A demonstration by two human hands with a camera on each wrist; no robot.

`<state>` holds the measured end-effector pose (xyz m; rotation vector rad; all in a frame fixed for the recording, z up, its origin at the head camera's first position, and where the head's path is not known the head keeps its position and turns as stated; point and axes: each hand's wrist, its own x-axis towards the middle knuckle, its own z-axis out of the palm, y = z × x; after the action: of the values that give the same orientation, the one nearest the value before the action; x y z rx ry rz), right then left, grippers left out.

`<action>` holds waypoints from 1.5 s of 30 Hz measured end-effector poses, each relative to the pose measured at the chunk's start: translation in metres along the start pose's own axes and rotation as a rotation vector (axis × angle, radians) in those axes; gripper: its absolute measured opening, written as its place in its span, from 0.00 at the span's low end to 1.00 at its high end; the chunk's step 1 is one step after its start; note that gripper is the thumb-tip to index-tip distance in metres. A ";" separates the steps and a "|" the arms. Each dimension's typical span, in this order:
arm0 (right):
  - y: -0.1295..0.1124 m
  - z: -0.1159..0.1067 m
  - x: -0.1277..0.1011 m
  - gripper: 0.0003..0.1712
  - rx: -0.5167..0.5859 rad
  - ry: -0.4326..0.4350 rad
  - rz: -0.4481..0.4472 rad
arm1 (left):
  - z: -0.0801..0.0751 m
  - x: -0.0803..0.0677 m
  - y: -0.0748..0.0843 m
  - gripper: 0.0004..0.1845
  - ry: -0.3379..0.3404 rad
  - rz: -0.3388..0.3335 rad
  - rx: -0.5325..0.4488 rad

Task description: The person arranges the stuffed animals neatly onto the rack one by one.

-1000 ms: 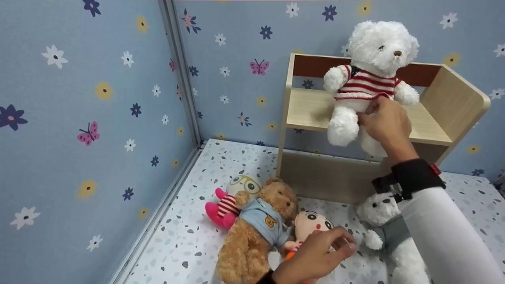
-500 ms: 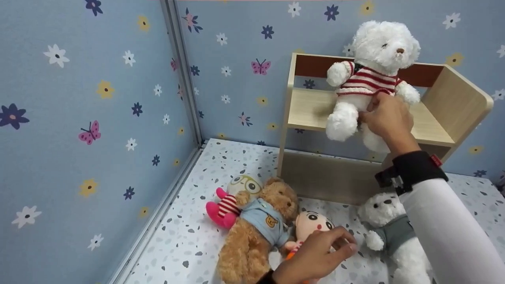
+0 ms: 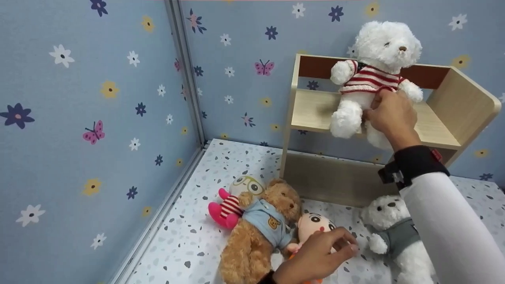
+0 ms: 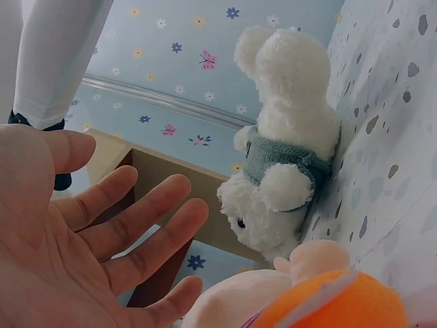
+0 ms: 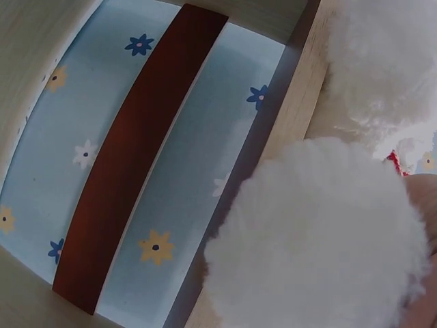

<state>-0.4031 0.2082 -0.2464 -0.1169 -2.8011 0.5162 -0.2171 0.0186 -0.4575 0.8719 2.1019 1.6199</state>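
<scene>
Five plush toys were counted: two white bears, one in a striped sweater at 2 o'clock and one in a grey top at 5 o'clock; one brown bear; one goggle-eyed doll; one round-faced doll at 6 o'clock. One wooden shelf was noted. Two hands were in view.

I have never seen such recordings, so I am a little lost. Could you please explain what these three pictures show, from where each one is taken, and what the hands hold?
There is no machine: a person wears three cameras. The head view looks down at both hands. The right hand grips a white bear in a striped sweater at the wooden shelf. The left hand hovers open over a doll with an orange body. On the speckled floor also lie a brown bear, a frog toy with pink feet and a white bear in grey. The left wrist view shows the open palm and that grey-clad bear. The right wrist view shows white fur and the shelf's back.
</scene>
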 end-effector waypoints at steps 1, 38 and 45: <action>0.000 0.000 0.001 0.18 -0.008 0.000 0.002 | 0.000 0.000 0.000 0.15 -0.001 0.003 0.002; -0.008 0.002 0.010 0.27 -0.259 0.047 -0.090 | -0.003 -0.001 -0.002 0.17 0.003 0.008 0.032; -0.013 0.000 0.003 0.26 -0.252 0.071 -0.100 | -0.004 0.000 -0.003 0.16 0.002 -0.003 0.028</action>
<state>-0.4060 0.1966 -0.2407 -0.0453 -2.7729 0.1312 -0.2203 0.0155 -0.4591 0.8758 2.1307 1.5940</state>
